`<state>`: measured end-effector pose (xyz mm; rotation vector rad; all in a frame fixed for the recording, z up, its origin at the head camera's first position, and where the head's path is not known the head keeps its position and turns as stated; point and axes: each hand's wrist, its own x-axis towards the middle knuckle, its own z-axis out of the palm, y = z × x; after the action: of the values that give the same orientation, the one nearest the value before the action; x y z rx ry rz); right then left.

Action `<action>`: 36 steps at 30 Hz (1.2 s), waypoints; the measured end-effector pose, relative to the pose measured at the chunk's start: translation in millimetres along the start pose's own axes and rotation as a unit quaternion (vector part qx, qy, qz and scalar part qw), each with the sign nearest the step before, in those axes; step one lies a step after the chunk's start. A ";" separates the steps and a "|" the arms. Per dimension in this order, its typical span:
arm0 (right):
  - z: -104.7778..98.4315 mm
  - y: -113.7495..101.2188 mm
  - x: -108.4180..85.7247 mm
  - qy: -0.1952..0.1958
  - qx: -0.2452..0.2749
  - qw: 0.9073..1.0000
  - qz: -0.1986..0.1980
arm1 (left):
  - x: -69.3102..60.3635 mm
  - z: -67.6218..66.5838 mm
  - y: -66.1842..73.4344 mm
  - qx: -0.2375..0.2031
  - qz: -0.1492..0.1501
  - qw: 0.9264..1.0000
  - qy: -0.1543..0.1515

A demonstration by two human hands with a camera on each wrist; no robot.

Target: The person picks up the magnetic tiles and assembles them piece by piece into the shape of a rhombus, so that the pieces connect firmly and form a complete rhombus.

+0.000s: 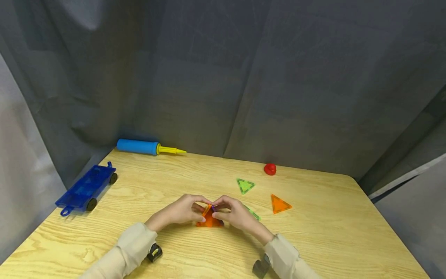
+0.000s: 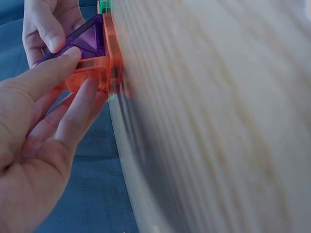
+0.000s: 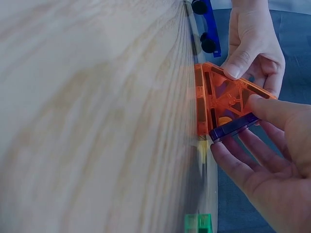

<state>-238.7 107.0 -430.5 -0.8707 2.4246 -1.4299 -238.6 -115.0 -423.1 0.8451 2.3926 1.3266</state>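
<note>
A small pyramid of translucent triangular tiles stands on the table, with an orange tile (image 1: 210, 219) facing the front in the head view. Purple tiles (image 2: 89, 40) form other sides, one showing in the left wrist view and a purple edge (image 3: 234, 127) in the right wrist view. From the left, my left hand (image 1: 184, 210) pinches the pyramid near its top and side. My right hand (image 1: 235, 213) holds it from the right, thumb on the orange face and fingers behind. The fingertips of both hands meet at the peak. An orange strip lies along the base.
A green triangle (image 1: 245, 186) and an orange triangle (image 1: 280, 204) lie to the right, with another green tile (image 1: 252, 212) partly behind my right hand. Farther off are a red object (image 1: 270, 169) and a blue-yellow pump (image 1: 139, 147). A blue wheeled base (image 1: 85, 189) stands at the left edge.
</note>
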 end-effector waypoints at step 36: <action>1.3 -4.1 -0.7 0.009 -0.010 1.000 0.024 | 4.0 9.6 12.0 0.078 0.023 0.996 0.043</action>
<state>-235.9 105.1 -427.8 -0.8011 2.4596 -1.4041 -232.7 -101.2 -418.1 0.9053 2.5872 1.2284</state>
